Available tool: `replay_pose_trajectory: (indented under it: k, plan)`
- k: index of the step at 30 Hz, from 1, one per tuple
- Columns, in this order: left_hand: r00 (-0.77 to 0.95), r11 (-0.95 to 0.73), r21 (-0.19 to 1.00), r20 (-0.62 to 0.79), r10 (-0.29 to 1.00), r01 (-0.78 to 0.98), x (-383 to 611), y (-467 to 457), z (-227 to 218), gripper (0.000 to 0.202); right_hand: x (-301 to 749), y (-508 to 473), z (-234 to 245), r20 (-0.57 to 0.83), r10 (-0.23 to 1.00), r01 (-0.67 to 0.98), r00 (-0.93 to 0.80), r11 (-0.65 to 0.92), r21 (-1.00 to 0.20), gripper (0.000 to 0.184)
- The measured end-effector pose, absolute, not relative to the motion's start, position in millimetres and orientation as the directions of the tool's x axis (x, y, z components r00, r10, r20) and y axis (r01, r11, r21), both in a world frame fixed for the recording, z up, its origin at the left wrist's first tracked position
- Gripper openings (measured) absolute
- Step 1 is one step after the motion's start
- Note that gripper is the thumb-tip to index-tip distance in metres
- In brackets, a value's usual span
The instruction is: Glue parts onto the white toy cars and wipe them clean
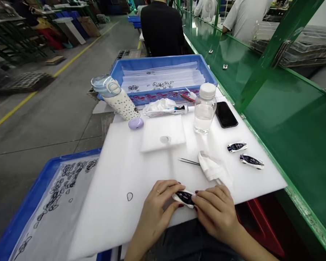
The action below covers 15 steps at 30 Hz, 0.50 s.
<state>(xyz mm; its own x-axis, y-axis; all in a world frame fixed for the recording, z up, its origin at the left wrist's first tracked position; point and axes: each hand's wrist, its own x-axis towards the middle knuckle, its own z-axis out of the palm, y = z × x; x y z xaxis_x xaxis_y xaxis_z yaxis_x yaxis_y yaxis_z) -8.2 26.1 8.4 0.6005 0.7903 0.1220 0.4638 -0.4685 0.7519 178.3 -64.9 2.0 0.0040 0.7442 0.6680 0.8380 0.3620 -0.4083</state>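
Between my two hands, over the near edge of the white board [111,174], is a small white-and-black toy-car-shaped piece [185,197]. My left hand [160,206] pinches its left end between thumb and fingers. The right end is gripped by my right hand [216,208], whose fingers lie along its top. Two similar white-and-black pieces lie on the board at the right. Just beyond my right hand are a crumpled white cloth [213,166] and thin dark tweezers [189,161] with their tips pointing left. A single thin black ring [129,196] lies left of my left hand.
A white foam block [163,134], a clear bottle [204,112], a phone [226,114], a dotted tumbler [119,101] and a purple case [136,123] stand farther back. Blue bins hold black rings, one behind [163,61], one at left [24,206]. A green conveyor [296,145] runs along the right.
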Motion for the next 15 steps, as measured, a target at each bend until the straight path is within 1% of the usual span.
replay_pose_trajectory:
  k: [3,8,11,13,15]
  plan:
    - [0.605,-0.477,0.751,0.132,0.785,0.456,-9,26,7,0.03,177,-65,-4,0.663,0.749,0.854,-0.018,0.357,-0.379,0.021]
    - [0.605,-0.456,0.757,0.101,0.789,0.468,-9,24,5,0.031,175,-65,-6,0.644,0.765,0.874,-0.032,0.334,-0.353,0.017]
    - [0.602,-0.431,0.772,0.08,0.795,0.467,-9,24,6,0.029,175,-67,3,0.595,0.803,0.895,-0.039,0.292,-0.337,0.015]
    - [0.598,-0.399,0.792,0.054,0.799,0.462,-12,25,5,0.029,174,-66,11,0.535,0.844,0.895,-0.025,0.258,-0.364,0.017]
    - [0.59,-0.351,0.829,0.032,0.807,0.435,-17,26,4,0.034,168,-62,15,0.471,0.881,0.874,-0.032,0.253,-0.414,0.027]
